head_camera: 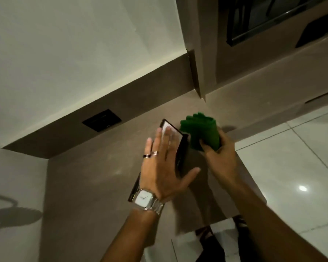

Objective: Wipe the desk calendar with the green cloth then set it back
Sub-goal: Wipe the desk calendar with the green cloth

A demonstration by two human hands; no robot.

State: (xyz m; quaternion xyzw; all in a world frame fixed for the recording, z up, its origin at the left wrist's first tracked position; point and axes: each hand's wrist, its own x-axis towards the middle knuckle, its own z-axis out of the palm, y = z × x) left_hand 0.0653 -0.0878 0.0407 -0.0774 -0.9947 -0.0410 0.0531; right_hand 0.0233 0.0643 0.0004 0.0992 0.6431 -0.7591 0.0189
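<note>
Steadying the desk calendar (171,131), left hand (164,163) flat, open; green cloth (202,132) bunched in right hand (221,156) grip just beside

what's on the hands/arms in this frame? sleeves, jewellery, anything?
No sleeves in view; both forearms are bare. The left hand has two rings and a silver metal-link watch with a square white face. The right hand shows no jewellery.
</note>
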